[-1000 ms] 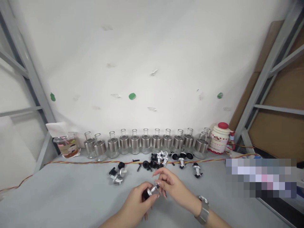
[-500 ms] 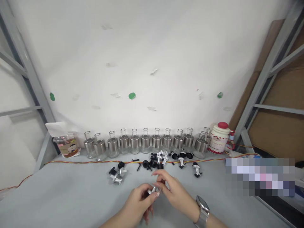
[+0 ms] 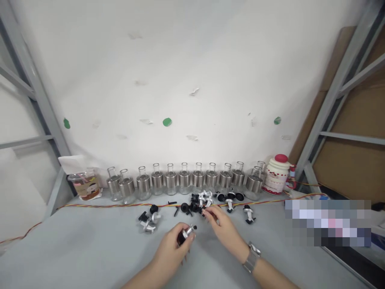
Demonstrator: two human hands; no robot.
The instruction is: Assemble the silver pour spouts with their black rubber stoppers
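Note:
My left hand [image 3: 173, 245] is closed around a silver and black pour spout [image 3: 187, 233], whose narrow end points up to the right. My right hand [image 3: 221, 222] reaches to the near side of a pile of black and silver spout parts [image 3: 197, 202]. Its thumb and fingertips are pinched together at a small dark part; how firmly it is gripped is hidden. Left of the pile lie more silver and black spout pieces [image 3: 148, 222]. To the right, a pour spout [image 3: 248, 214] lies apart, and another spout [image 3: 230, 204] sits beside round black stoppers [image 3: 240, 196].
A row of glass bottles with steel sleeves [image 3: 184, 177] stands along the white wall. At the left is a plastic cup [image 3: 87, 186]; at the right, a white jar with a red lid [image 3: 276, 176]. A twisted red-yellow wire [image 3: 114, 206] crosses the grey tabletop [image 3: 90, 249].
My right hand has moved forward from my left hand to the pile of parts. My left hand has turned slightly, showing more of the pour spout.

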